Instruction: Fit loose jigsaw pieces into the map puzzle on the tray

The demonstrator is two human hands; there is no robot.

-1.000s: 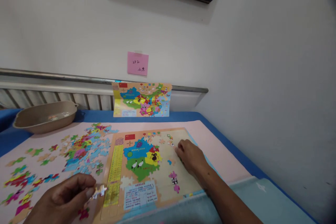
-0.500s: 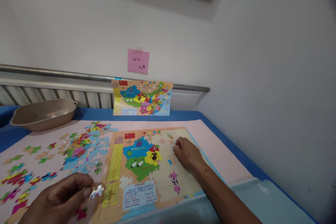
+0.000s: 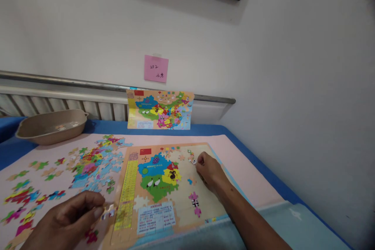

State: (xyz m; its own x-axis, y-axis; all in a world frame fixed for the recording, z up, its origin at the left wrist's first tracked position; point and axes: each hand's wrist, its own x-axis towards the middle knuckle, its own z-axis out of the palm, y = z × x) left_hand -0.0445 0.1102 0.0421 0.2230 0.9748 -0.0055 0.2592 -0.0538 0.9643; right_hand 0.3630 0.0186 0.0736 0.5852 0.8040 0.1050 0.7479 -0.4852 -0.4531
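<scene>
My left hand (image 3: 72, 216) is low on the left, thumb and forefinger closed on the edge of a shiny jigsaw piece (image 3: 109, 211) beside the board's left border. My right hand (image 3: 208, 170) reaches over the bare upper right of the puzzle board (image 3: 181, 218), its fingertips pinched at a small jigsaw piece with a black-and-white figure (image 3: 193, 161). The joined part of the map puzzle (image 3: 156, 174) fills the board's left side. Loose on the board lie a pink panda section (image 3: 195, 204) and a small blue-orange piece (image 3: 191, 181).
Many loose jigsaw pieces (image 3: 88, 170) spread over the pink sheet (image 3: 55, 152) at left. A brown basin (image 3: 52, 136) with a few pieces stands behind them. A reference picture (image 3: 161, 109) hangs from the metal rail (image 3: 102, 85). Blue-green cloth (image 3: 278, 224) lies at front right.
The piece in my left fingers has tilted slightly. My right hand stays at the same spot with the small figure piece showing a bit more; the view has shifted slightly.
</scene>
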